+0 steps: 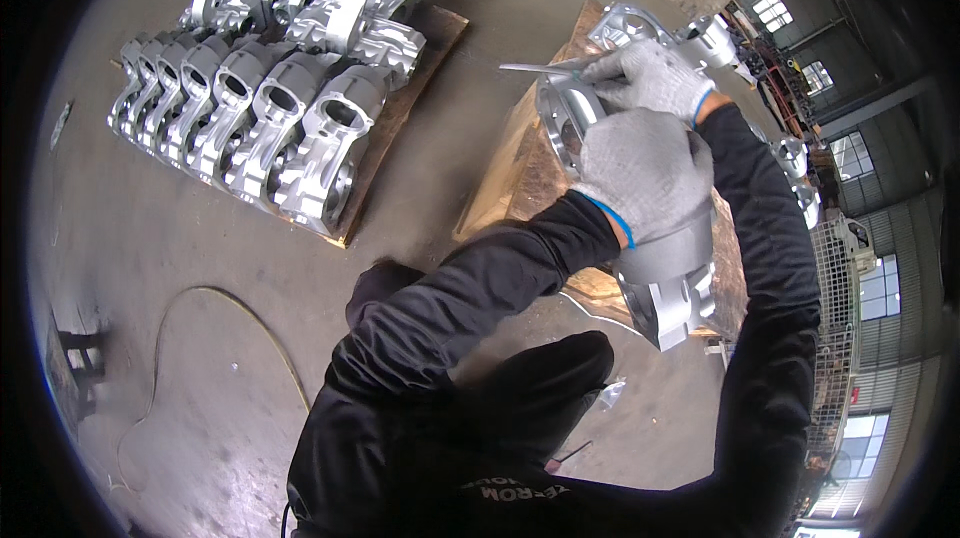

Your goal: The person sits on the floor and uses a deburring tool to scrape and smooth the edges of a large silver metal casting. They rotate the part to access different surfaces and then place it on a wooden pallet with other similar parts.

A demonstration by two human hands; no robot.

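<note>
Both my hands wear grey knit gloves with blue cuffs and work over a silver metal casting (666,250) with round bores, on a wooden board. My right hand (648,80) is closed on a thin, flat grey tool (538,68) that looks like a file. Its blade sticks out leftward over the rim of a round machined opening (568,118). Nearer to me, my left hand (645,173) is curled on top of the casting, back upward. Its fingertips are hidden, so what it grips does not show.
Rows of similar silver castings (235,88) stand on a wooden pallet (405,118) at the left. More castings (705,43) lie beyond my hands. A yellowish hose (250,313) curves over the concrete floor. Along the right runs a wire mesh cage (832,323).
</note>
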